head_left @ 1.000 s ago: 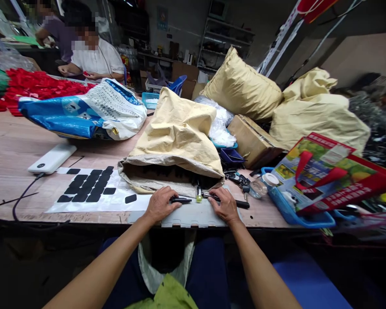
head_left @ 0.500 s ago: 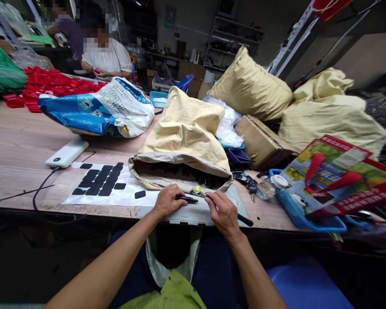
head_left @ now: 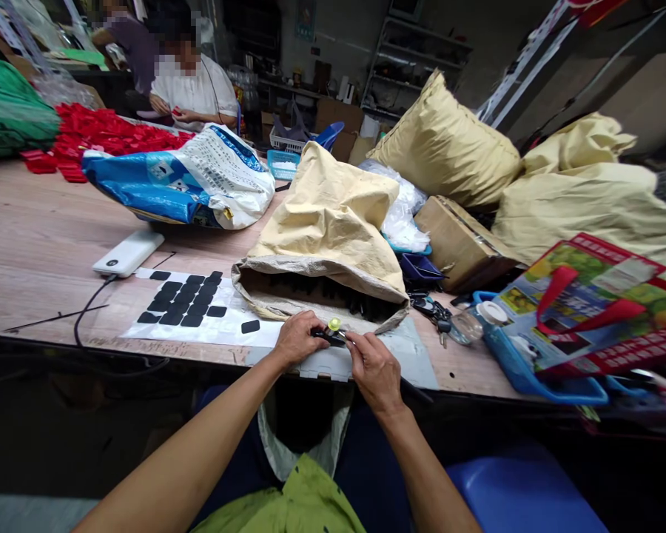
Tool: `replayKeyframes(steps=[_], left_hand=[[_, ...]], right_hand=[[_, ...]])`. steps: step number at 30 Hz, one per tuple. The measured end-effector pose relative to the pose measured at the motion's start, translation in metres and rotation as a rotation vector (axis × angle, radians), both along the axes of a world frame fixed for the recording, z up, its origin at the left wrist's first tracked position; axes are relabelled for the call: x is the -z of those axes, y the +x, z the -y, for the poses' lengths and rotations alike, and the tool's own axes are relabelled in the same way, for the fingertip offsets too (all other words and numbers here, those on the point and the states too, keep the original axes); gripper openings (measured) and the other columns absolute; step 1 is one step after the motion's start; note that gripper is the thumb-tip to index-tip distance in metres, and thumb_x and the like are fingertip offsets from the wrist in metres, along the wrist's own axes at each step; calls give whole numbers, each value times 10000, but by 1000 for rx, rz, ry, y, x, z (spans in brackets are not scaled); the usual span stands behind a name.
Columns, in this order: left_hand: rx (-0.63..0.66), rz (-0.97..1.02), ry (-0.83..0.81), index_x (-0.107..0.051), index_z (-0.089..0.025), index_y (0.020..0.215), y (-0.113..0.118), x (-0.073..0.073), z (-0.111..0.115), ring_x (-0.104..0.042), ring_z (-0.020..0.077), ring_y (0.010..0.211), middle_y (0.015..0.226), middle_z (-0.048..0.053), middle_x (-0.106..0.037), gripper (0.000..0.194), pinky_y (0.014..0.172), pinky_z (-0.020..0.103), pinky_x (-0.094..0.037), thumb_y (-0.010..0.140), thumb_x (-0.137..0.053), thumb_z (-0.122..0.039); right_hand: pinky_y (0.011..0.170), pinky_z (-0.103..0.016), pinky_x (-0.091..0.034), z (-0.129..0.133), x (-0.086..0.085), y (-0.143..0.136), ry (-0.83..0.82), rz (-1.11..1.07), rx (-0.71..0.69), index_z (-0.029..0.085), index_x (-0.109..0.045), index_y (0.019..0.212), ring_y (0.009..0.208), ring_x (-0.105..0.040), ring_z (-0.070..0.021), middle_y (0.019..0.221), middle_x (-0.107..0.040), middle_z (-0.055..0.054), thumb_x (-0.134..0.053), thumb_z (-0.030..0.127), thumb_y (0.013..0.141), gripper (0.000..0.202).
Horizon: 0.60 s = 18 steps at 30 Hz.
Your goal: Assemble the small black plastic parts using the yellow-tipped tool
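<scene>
1. Wood-grain table [head_left: 38,215] carries a beige cloth sack [head_left: 333,203], open mouth toward the worker; positions below are taken from it.
2. Left hand [head_left: 300,337]: just before the sack's mouth, grip closed on a slim black part [head_left: 326,337] above a grey board [head_left: 333,364].
3. Right hand [head_left: 376,366]: before the mouth's right half, grip closed around a yellow-headed hammer [head_left: 334,324], its head close to the black part; contact cannot be confirmed.
4. Left of the sack: white sheet [head_left: 227,334] bearing black rounded pieces [head_left: 186,296]; beyond the sheet, a white power bank [head_left: 136,252].
5. Right of the sack: keys [head_left: 442,326], then a clear bottle [head_left: 466,326].
</scene>
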State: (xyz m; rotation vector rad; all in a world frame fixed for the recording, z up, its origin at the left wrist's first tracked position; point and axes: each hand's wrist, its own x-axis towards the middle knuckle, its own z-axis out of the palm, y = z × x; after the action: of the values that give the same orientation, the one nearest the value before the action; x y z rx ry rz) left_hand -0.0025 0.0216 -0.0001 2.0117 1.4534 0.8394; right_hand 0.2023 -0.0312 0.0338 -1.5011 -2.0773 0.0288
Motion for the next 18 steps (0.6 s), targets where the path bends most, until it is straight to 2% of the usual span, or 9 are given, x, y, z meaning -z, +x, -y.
replayKeyframes(steps=[4, 7, 10, 14, 18], left_hand=[[-8, 6, -6, -763, -249, 854, 0, -3, 1, -596, 177, 870, 842, -20, -639, 188, 750, 291, -410, 701, -872, -268], [-2, 20, -8, -754, -245, 847, 0, -4, 1, -599, 176, 875, 847, -21, -646, 190, 758, 291, -414, 699, -873, -262], [-5, 22, -12, -741, -236, 819, 1, -3, 0, -602, 175, 879, 858, -20, -653, 187, 766, 290, -417, 690, -876, -255], [-26, -4, -18, -730, -229, 767, 2, -2, 0, -588, 174, 842, 821, -20, -630, 169, 746, 294, -416, 683, -872, -265], [-28, 35, -21, -746, -238, 813, 2, -1, -1, -605, 176, 869, 851, -20, -655, 187, 775, 299, -428, 674, -871, -248]], right_hand=[[776, -268, -478, 2, -4, -2, 9, 3, 17, 256, -726, 1162, 876, -662, -183, 925, -700, -37, -536, 273, 1020, 238], [822, -279, -486, 4, -12, -8, 93, -60, 17, 246, -719, 1199, 897, -659, -187, 931, -700, -48, -519, 278, 1033, 262], [826, -289, -485, 5, -12, -12, 143, -58, 16, 233, -719, 1208, 890, -655, -193, 918, -697, -56, -506, 270, 1039, 274], [744, -271, -466, 6, -3, -11, 77, 46, 10, 245, -743, 1147, 825, -645, -181, 862, -684, -36, -534, 256, 1023, 243], [770, -267, -469, 6, -12, -6, 96, -22, 60, 249, -747, 1141, 849, -651, -175, 878, -690, -33, -532, 279, 1027, 245]])
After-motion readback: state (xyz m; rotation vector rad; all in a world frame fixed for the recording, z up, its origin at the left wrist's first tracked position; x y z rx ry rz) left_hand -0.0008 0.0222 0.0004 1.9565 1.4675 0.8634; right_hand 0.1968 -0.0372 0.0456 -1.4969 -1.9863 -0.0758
